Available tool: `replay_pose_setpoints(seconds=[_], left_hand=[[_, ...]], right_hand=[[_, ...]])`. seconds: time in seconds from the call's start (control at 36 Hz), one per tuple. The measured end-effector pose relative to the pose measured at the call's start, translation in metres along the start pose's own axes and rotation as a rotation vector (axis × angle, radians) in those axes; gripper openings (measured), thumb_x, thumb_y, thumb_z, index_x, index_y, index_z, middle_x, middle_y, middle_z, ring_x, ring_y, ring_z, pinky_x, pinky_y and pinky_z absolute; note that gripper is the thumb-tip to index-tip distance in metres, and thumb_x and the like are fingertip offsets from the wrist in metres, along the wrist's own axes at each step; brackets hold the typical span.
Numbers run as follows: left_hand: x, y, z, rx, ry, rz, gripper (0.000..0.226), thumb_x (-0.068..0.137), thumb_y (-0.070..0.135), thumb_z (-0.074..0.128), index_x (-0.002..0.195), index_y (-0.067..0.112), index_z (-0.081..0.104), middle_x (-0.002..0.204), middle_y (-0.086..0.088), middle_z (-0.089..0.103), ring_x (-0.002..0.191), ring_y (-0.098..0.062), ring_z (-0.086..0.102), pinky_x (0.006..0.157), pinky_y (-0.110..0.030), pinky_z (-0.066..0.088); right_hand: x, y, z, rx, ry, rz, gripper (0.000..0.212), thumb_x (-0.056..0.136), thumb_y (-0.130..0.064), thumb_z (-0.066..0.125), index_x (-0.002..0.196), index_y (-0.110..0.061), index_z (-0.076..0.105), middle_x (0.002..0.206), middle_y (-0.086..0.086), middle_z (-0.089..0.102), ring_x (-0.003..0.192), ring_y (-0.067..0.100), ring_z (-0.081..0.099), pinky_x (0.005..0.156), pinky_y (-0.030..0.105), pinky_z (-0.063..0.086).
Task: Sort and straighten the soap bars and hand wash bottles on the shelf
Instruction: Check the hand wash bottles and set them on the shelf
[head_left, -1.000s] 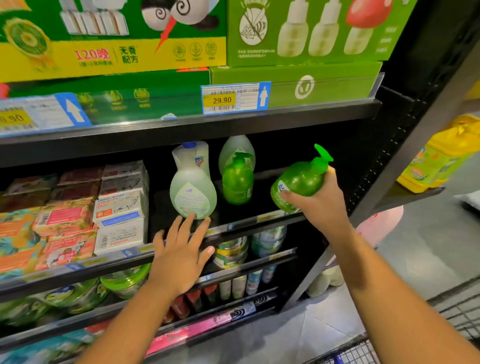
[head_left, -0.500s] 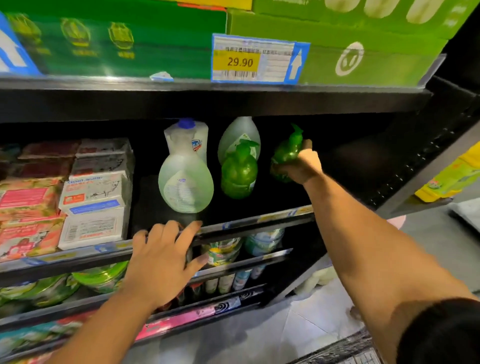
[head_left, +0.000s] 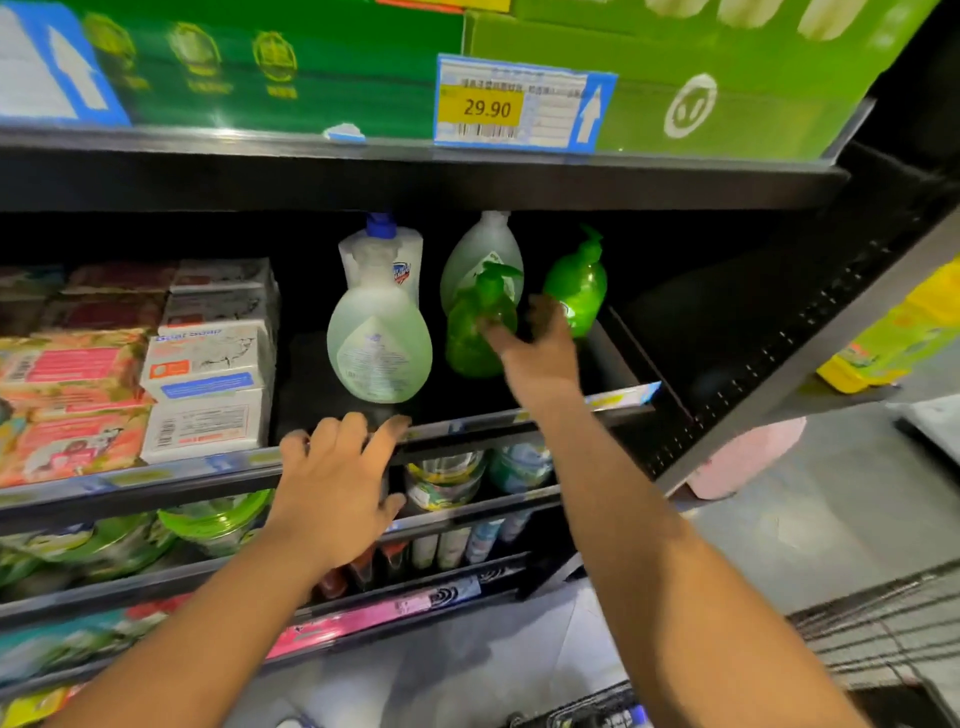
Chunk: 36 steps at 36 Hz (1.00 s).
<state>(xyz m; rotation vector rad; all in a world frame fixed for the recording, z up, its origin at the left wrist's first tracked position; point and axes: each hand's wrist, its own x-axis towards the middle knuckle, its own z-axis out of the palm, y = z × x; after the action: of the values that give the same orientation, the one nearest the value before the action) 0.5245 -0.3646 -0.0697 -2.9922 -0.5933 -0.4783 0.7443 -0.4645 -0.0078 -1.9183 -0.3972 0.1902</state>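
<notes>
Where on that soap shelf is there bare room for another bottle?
Widest: dark shelf floor between the small green pump bottle and the perforated black side panel. Narrower: between the white soap boxes and the pale green round bottle. Crowded: the bottle cluster.

Green pump bottles (head_left: 576, 291), centre frame, are glossy translucent plastic; the pale hand wash bottle (head_left: 379, 353) is cloudy plastic with a paper label. Soap boxes (head_left: 208, 395) at left look matt cardboard; the shelf (head_left: 363, 182), matt black metal.
</notes>
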Motion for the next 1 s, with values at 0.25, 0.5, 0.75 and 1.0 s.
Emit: replay_pose_setpoints(seconds=[0.25,0.5,0.75,1.0], left_hand=[[0.0,0.001,-0.004,0.027,-0.075,-0.027,0.085,0.064,0.056,0.08,0.136,0.026,0.047,0.099,-0.004,0.047,0.091,-0.03,0.045,0.079,-0.048,0.034],[-0.001,-0.001,-0.005,0.021,-0.119,-0.041,0.085,0.067,0.055,0.078,0.14,0.028,0.042,0.105,-0.004,0.05,0.097,-0.029,0.047,0.085,-0.052,0.036],[0.0,0.0,-0.003,-0.004,-0.078,-0.039,0.085,0.066,0.057,0.079,0.139,0.027,0.046,0.102,-0.003,0.052,0.094,-0.028,0.05,0.084,-0.051,0.039],[0.018,0.005,-0.034,-0.287,-0.239,-0.246,0.064,0.087,0.079,0.029,0.135,0.041,0.049,0.119,0.007,0.054,0.118,-0.02,0.048,0.098,-0.042,0.031]], right_hand=[[0.009,-0.019,0.032,-0.501,-0.04,-0.055,0.098,0.075,-0.068,0.073,0.146,-0.009,0.038,0.142,0.014,0.042,0.127,0.031,0.042,0.105,0.033,0.036],[0.002,-0.011,0.008,-0.479,-0.076,-0.103,0.079,0.078,-0.058,0.076,0.137,-0.018,0.042,0.131,0.013,0.053,0.115,0.037,0.059,0.094,0.04,0.049],[0.029,0.021,-0.06,-0.403,0.04,-0.117,0.072,0.076,-0.045,0.084,0.134,-0.02,0.05,0.126,0.009,0.058,0.113,0.03,0.06,0.093,0.029,0.045],[0.035,0.019,-0.078,-0.345,0.014,-0.208,0.075,0.058,-0.034,0.093,0.121,-0.016,0.055,0.114,0.002,0.06,0.101,0.014,0.061,0.093,0.039,0.053]])
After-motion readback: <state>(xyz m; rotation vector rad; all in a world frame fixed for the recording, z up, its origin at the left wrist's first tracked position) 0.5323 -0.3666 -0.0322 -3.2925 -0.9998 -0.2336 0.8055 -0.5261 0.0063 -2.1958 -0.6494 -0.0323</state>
